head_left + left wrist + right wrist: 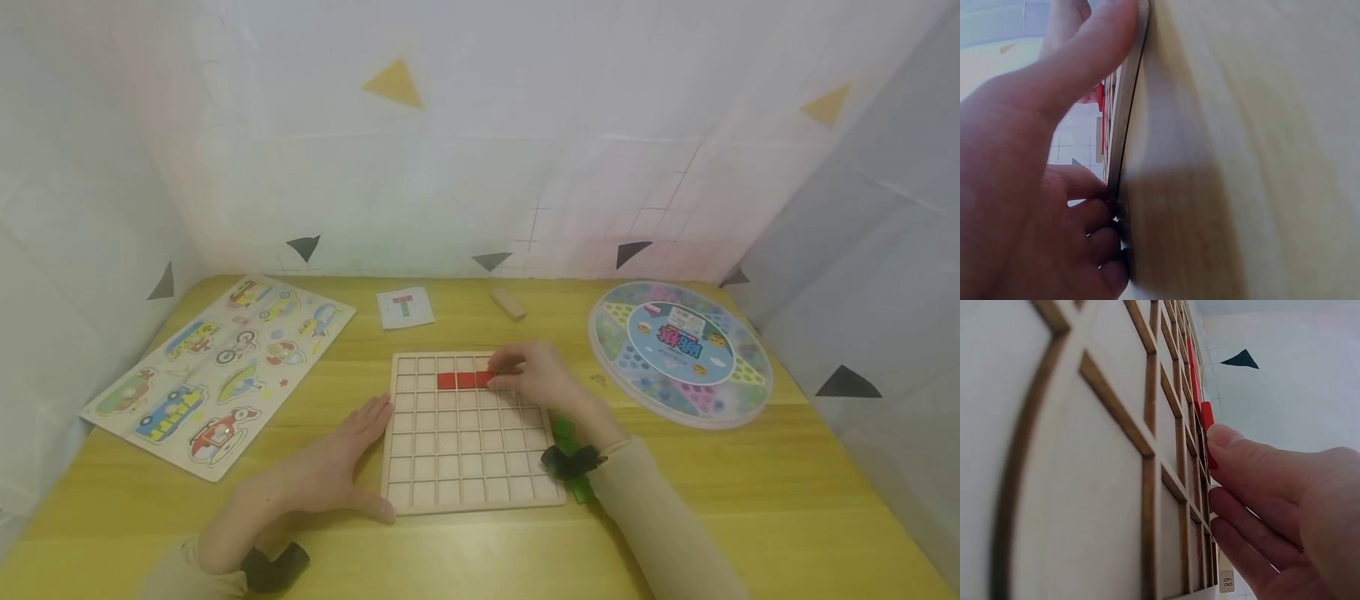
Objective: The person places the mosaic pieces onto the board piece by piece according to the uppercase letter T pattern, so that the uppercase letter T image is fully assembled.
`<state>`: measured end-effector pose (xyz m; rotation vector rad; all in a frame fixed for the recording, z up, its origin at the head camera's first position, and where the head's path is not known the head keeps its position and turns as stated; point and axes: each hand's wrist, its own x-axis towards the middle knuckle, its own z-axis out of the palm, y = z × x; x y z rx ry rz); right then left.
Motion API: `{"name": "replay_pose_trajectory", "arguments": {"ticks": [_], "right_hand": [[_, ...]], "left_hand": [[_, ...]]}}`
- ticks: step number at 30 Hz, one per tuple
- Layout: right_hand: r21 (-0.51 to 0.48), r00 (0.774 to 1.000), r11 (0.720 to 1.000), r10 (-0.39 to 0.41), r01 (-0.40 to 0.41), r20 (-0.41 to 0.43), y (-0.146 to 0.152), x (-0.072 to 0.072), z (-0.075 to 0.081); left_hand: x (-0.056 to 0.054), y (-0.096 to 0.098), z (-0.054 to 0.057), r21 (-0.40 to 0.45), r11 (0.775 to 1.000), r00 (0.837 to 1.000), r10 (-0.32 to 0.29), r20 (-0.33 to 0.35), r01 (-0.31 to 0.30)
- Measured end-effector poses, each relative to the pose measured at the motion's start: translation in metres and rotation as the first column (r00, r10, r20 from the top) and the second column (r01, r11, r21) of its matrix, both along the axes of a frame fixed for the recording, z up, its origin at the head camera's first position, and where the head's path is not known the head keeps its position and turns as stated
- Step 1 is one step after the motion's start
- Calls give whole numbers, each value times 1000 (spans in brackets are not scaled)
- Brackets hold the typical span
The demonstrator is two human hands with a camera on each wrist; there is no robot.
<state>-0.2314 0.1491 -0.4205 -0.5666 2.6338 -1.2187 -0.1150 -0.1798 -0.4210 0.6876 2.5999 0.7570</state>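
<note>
1. Here's the scene: the wooden grid board [480, 446] lies flat on the table [465, 558], right in front of the person.
2. The left hand [330, 462] is spread wide, fingertips and thumb touching the board's left edge; steadying it, I'd judge.
3. And the right hand [542, 377] is at work over the second row from the far side, thumb and fingers pinching a red tile [1207, 412] that stands proud of the grid.
4. Done so far: red squares [456, 380] sit in that row, running up to the fingers; what lies under the hand, I can't tell.
5. Left over: green pieces [564, 432] wait off the board's right side, partly behind the wrist, and no green shows in the grid.
6. Against the card [387, 312], with its red-topped, green-stemmed T, I'd call this the early part.
</note>
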Motion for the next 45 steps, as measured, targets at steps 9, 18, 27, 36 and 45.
{"name": "replay_pose_trajectory", "arguments": {"ticks": [9, 18, 27, 36, 45], "right_hand": [[22, 1000, 1000, -5, 4, 5, 0, 1, 2], [19, 1000, 1000, 3, -3, -9, 1, 2, 0], [23, 1000, 1000, 11, -11, -26, 2, 1, -2], [32, 999, 999, 23, -22, -35, 3, -1, -3], [25, 999, 999, 32, -31, -32, 2, -1, -2]], "left_hand": [[0, 0, 1, -5, 1000, 1000, 0, -5, 0], [0, 0, 0, -4, 1000, 1000, -6, -14, 6], [0, 0, 0, -8, 1000, 1000, 1, -5, -1], [1, 1, 1, -13, 1000, 1000, 0, -11, 0], [1, 1, 1, -13, 1000, 1000, 3, -12, -3]]}}
